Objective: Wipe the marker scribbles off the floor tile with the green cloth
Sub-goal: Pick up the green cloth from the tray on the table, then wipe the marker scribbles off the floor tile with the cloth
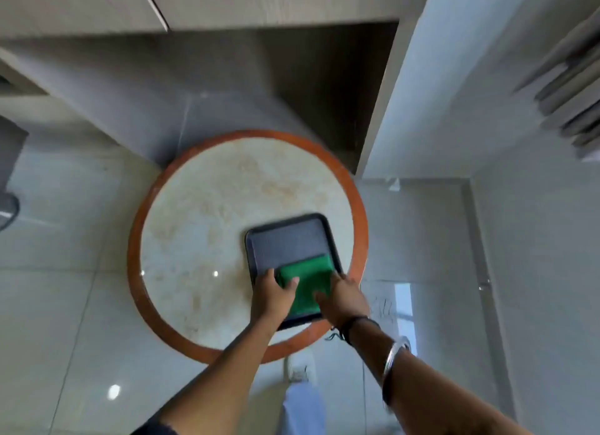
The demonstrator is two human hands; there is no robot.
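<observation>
Left hand [272,296] and right hand [341,296] pinch opposite edges of the green cloth [308,282] — fingers closed on it; it lies in the tray [285,239].

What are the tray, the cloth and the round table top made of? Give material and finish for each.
Tray: dark, matte, with a textured floor and rounded raised rim; probably moulded plastic.
Green cloth: soft folded fabric with a fuzzy look, likely microfibre, though blur leaves that open.
Table top: glossy cream stone-like slab with tan veining and sharp light spots, seemingly polished marble or an imitation, ringed by a smooth reddish-brown wood-like band.
</observation>
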